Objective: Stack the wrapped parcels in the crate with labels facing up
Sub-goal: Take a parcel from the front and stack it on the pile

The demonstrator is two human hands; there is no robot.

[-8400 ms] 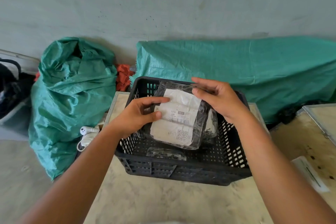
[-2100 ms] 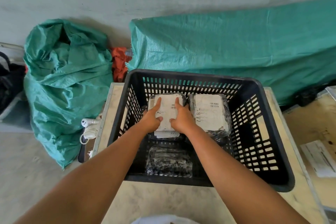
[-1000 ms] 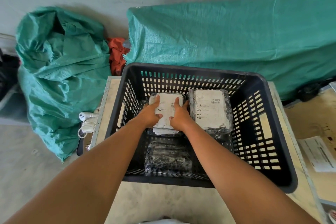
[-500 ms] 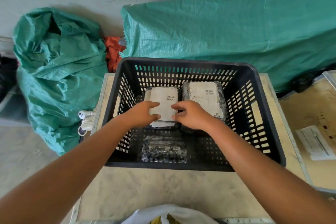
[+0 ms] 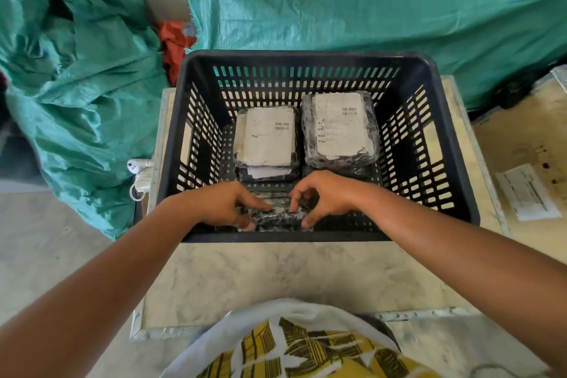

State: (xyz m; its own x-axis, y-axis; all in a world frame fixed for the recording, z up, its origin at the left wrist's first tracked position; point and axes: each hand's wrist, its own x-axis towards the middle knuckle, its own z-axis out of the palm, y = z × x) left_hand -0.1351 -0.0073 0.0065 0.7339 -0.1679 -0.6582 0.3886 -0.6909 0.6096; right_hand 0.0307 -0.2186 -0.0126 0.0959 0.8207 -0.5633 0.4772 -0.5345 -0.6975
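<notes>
A black slotted crate stands on a pale marble-topped table. Inside at the back, two stacks of clear-wrapped dark parcels show white labels on top: the left stack and the right stack. At the crate's near wall lies a third wrapped parcel with no label showing, only dark wrap. My left hand grips its left end and my right hand grips its right end, fingers curled around it. The parcel is mostly hidden by my fingers.
Green woven sacks lie to the left and behind the crate, with a red cloth between them. A white plug strip hangs off the table's left edge. A paper sheet lies on a wooden surface to the right.
Both hands left the labelled left stack and came back toward me onto the unlabelled parcel at the crate's near wall. The view tilted further down.
</notes>
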